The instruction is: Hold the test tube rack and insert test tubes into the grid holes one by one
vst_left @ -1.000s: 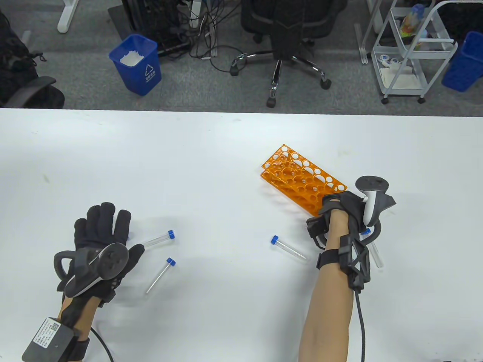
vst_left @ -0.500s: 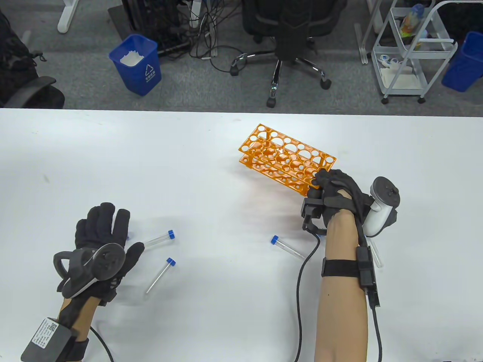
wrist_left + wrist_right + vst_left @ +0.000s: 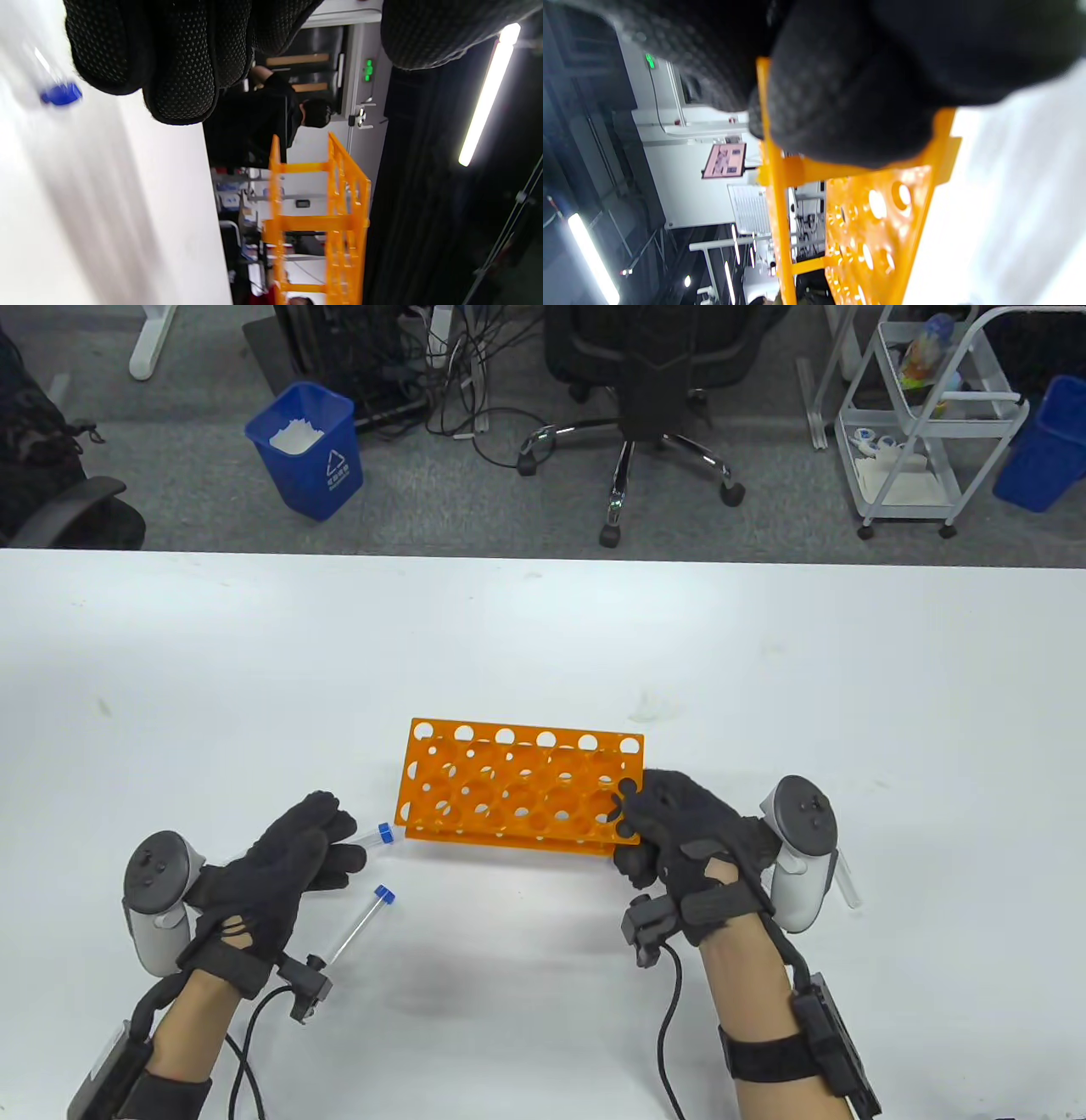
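Note:
The orange test tube rack stands in the near middle of the white table, its holes empty. My right hand grips its right end, fingers wrapped over the end frame. My left hand lies palm down just left of the rack, fingers and thumb apart, over a blue-capped test tube lying on the table. A second tube lies just nearer. A third tube shows partly behind my right hand's tracker.
Beyond the table's far edge stand a blue bin, a black office chair and a white cart. The blue cap shows blurred on the table in the left wrist view.
My right hand has carried the rack from the right middle to the near centre and turned it square. My left hand has rolled over and reached right to the tube beside the rack.

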A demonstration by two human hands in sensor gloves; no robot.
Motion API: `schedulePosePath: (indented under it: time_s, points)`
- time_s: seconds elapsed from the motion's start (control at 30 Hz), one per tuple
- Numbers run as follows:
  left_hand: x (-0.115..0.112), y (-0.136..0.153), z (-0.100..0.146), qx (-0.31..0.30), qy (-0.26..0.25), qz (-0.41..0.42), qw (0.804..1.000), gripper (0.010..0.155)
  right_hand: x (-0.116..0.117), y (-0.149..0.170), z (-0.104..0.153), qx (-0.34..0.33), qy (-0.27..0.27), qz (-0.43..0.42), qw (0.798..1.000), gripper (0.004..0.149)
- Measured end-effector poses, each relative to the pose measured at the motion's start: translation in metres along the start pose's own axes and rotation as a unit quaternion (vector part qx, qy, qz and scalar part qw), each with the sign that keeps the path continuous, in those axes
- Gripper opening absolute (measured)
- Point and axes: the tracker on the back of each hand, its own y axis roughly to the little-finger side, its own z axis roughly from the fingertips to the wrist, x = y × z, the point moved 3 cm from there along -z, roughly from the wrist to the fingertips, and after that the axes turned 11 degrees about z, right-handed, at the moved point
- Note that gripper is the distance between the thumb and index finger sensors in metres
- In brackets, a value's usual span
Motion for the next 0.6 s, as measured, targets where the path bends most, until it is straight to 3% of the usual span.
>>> schedulePosePath:
  time_s: [0.17,0.33,0.6]
  points:
    - [-0.013,0.013,-0.001,0.037,0.047,0.035,0.998,0.091,0.019,0.019,0.003,0.010,-0.028,0.006,1.000,0.047]
    - [-0.018,0.018,-0.001,0.053,0.038,-0.014,0.998,0.090,0.029,0.026,0.005,0.016,-0.048,0.008,0.999,0.047]
    - [-0.021,0.021,-0.002,0.067,0.046,-0.006,0.997,0.090,0.035,0.032,0.007,0.022,-0.061,0.014,0.998,0.047]
